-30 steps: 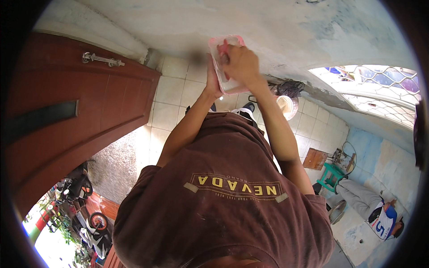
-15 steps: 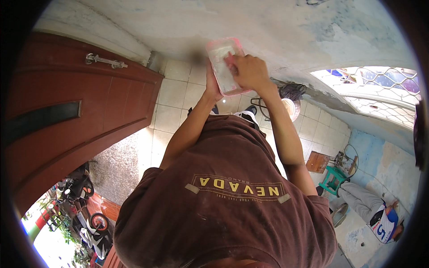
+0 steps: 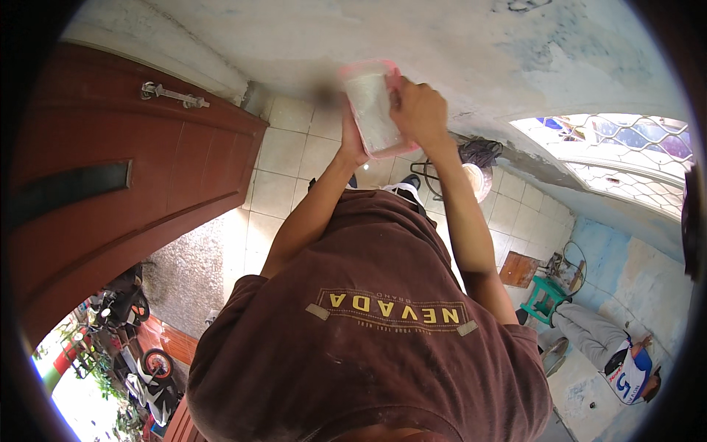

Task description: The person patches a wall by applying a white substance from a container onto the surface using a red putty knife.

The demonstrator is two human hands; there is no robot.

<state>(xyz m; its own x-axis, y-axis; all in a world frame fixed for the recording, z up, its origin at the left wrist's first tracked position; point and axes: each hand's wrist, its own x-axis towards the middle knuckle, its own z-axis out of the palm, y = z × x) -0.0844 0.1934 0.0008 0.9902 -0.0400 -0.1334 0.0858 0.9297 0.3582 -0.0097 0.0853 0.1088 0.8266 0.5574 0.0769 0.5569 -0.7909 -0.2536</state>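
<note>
Pink tub (image 3: pixel 372 110), a small rectangular plastic one with something pale and whitish inside, is being held up against the grey plastered wall (image 3: pixel 309 44), above the tiled floor (image 3: pixel 287 155) and to the right of the red-brown door (image 3: pixel 125 184). The left hand (image 3: pixel 352 140) is cupping it from beneath at its near left edge, fingers wrapped on the wall of the tub; the right hand (image 3: pixel 420 110) is clamping its right rim, knuckles curled over the edge. Both are grasping it, neither slack.

It looks like thin plastic, so I judge it light but bendy, likely to flex if squeezed mid-wall; the rim and corners seem the stiffest places to take hold. The contents could shift or spill if it tips, and a dusty tub may be slippery.

Counting: one tub, two hands on it, one door with one metal latch (image 3: pixel 173 94), one green stool (image 3: pixel 545 295) at far right, one other person lying on the floor beside it.
</note>
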